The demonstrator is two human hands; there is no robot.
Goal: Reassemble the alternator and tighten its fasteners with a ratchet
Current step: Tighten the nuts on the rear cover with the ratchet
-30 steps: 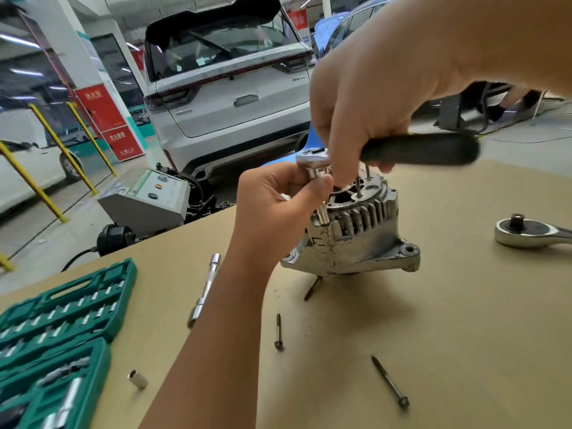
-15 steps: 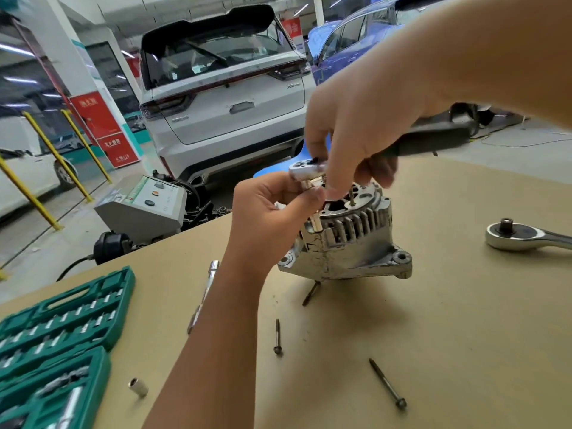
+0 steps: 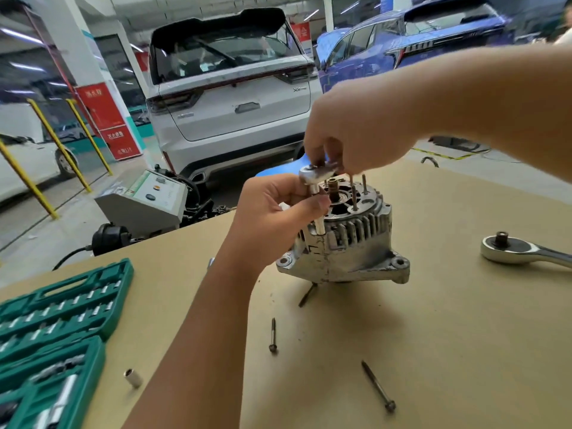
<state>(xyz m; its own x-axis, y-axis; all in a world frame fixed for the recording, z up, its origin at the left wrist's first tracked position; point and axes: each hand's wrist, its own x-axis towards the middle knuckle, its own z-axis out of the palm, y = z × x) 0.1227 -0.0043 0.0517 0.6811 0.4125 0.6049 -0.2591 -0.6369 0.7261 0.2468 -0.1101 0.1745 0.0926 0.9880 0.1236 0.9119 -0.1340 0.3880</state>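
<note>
The alternator (image 3: 346, 246) stands on the tan table (image 3: 464, 335) with its finned end up and 3 thin studs rising from its top face. Directly above its near-left edge, the right hand (image 3: 359, 144) comes down from the upper right, fingers curled round the ratchet (image 3: 315, 175), of which only the round silver head shows below the knuckles; the handle is hidden inside the grip. From that head a socket extension (image 3: 317, 212) drops straight down to the rim of the housing. The left hand (image 3: 275, 209) sits just below and to the left of the right hand's grip, thumb and fingertips pinching the extension partway down its length, with the alternator touching close on its right side.

Well to the right of both hands a 2nd ratchet (image 3: 523, 250) lies flat on the table. Below the hands, toward the viewer, lie 2 loose long bolts (image 3: 273, 335) (image 3: 377, 386), and a 3rd one (image 3: 306, 295) pokes out from under the alternator's base. Far down and left of the grip sits an open green socket case (image 3: 55, 329), with 1 loose socket (image 3: 133, 378) on the table beside it.
</note>
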